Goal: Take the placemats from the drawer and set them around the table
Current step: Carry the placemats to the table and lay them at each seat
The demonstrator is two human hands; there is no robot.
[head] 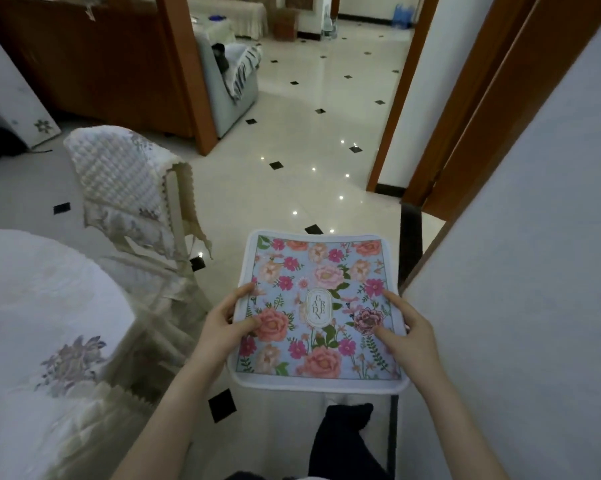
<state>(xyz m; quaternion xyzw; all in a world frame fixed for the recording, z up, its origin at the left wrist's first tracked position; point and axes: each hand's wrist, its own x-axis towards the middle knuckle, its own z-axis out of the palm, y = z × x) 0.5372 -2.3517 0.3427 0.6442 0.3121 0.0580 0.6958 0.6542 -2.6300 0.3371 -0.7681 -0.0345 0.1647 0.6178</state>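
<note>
Placemat [318, 306], held flat over the floor between both hands. The left hand [223, 327] grips its left edge with the thumb on top, and the right hand [410, 334] grips the right edge with thumb and forefinger on the print. Beyond the fingertips runs a glossy cream tiled floor [309, 133] with small black diamonds. Left of the left fingers stand a table [32, 306] under white embroidered cloth and a chair [129, 188] with a quilted cover. The mat is a rounded square, flowered on pale blue with a white border.

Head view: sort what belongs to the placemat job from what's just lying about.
Job: blue floral white-edged placemat, left hand, right hand, round table in white embroidered cloth.
Lying about: chair in cream quilted cover, grey armchair.
</note>
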